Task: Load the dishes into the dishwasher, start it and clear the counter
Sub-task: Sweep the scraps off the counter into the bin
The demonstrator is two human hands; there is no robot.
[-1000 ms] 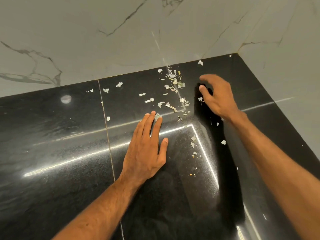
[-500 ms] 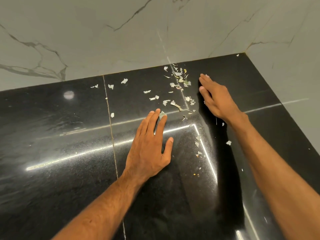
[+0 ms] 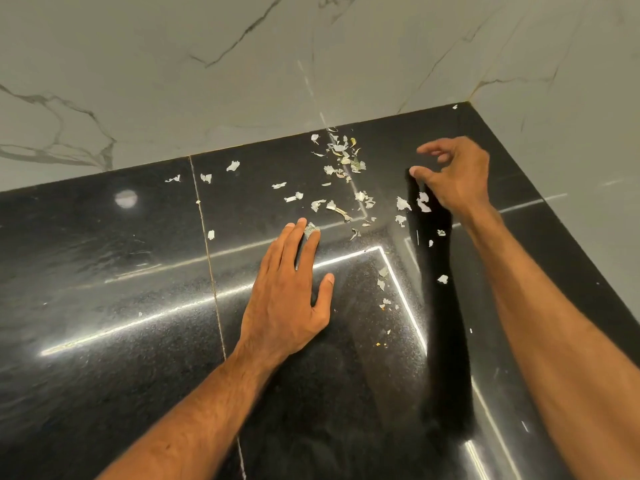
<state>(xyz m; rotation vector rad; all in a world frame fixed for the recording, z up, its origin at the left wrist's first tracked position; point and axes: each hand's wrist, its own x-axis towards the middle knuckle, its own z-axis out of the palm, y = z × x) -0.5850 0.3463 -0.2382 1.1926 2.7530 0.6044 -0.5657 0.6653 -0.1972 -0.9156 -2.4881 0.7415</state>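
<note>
My left hand (image 3: 287, 306) lies flat on the table (image 3: 104, 306), fingers (image 3: 307, 252) straight as a backstop; my right hand (image 3: 457, 178), loosely clawed and empty, hovers at two o'clock to rake scraps (image 3: 343, 161) strewn toward twelve.

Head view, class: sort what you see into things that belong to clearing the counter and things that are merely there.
Belongs to the job:
black counter
scattered pale scraps
left hand, flat on the counter, one scrap at its fingertips
right hand, fingers curled, near the corner

Merely there:
marble wall
round light reflection
counter seam
</note>
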